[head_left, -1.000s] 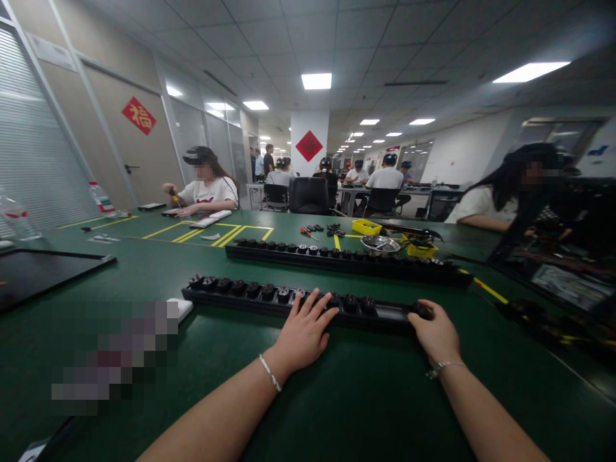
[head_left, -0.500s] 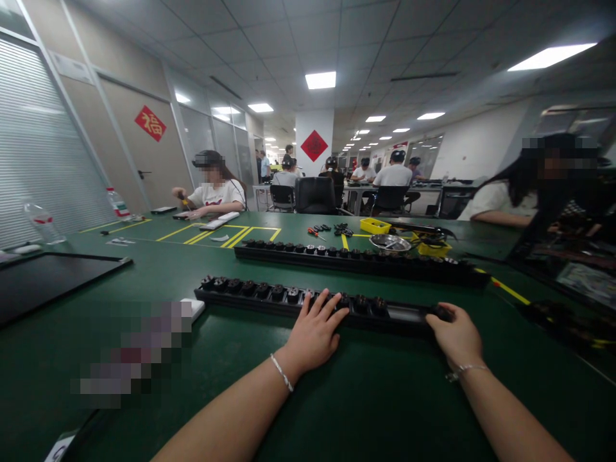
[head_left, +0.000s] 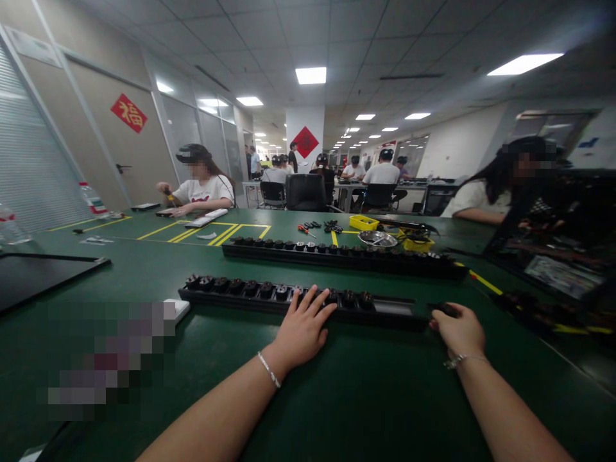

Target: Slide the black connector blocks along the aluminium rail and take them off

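A long black socket strip (head_left: 250, 300) lies across the green table in front of me, with a row of round black socket modules along its left and middle. Its right part is a bare grey channel. My left hand (head_left: 305, 324) rests with fingers spread over the middle of the strip, hiding some modules. Just off the strip's right end, my right hand (head_left: 459, 330) is closed around a small dark piece (head_left: 446, 309) that looks like a black socket module, partly hidden by the fingers. Beyond lies a second, similar black strip (head_left: 337, 256).
A steel bowl (head_left: 378, 239) and yellow bins (head_left: 364, 222) stand at the back, with a screwdriver (head_left: 306, 231) left of them. A black tray (head_left: 43, 276) is at left. One person (head_left: 205, 189) works across the table, another (head_left: 486, 192) sits at right.
My right hand has moved the small black piece rightward, off the strip's end. My left hand stays on the strip. The view has shifted slightly to the right.
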Action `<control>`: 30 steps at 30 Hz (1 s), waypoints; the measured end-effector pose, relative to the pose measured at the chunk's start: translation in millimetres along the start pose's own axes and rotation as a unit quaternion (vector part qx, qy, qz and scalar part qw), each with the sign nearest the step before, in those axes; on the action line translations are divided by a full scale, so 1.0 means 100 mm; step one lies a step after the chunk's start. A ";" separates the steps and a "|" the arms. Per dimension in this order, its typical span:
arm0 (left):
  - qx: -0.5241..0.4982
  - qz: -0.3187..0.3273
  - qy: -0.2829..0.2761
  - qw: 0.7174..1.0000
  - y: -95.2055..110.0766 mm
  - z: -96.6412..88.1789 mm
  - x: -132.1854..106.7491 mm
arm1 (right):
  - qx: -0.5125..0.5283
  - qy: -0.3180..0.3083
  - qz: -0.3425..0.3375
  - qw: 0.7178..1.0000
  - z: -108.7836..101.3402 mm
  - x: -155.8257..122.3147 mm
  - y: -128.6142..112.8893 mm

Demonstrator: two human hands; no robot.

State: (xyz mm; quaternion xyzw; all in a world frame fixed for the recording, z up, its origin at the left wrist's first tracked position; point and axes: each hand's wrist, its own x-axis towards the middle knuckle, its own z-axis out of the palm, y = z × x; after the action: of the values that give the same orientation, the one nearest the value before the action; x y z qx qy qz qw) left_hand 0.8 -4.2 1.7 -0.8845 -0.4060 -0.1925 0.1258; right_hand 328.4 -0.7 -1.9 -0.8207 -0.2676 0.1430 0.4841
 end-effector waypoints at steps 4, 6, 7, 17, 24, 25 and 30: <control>0.005 -0.004 0.003 1.000 0.00 0.01 0.00 | -0.008 0.010 0.000 1.000 -0.15 0.12 0.06; 0.008 -0.003 0.006 1.000 0.00 0.02 0.00 | -0.071 0.023 -0.016 0.997 -0.25 0.16 0.07; 0.009 -0.002 0.007 1.000 0.00 0.02 0.00 | -0.107 0.028 -0.019 0.994 -0.30 0.19 0.07; 0.006 -0.001 0.014 1.000 -0.02 0.05 0.00 | -0.183 0.100 0.048 0.977 -0.74 0.62 0.45; 0.009 0.003 0.018 1.000 -0.02 0.06 0.00 | -0.201 0.133 0.060 0.969 -0.73 0.65 0.55; 0.008 0.004 0.018 1.000 -0.02 0.06 0.00 | -0.204 0.126 0.065 0.969 -0.73 0.65 0.55; 0.007 0.003 0.015 1.000 -0.03 0.05 0.00 | -0.198 0.118 0.065 0.971 -0.75 0.61 0.50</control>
State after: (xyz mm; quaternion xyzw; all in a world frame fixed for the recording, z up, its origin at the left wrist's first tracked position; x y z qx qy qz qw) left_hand -0.1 -0.8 -3.2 -0.8818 -0.4029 -0.2020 0.1388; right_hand 430.5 -38.9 -7.6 -0.9269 -0.1778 0.0210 0.3298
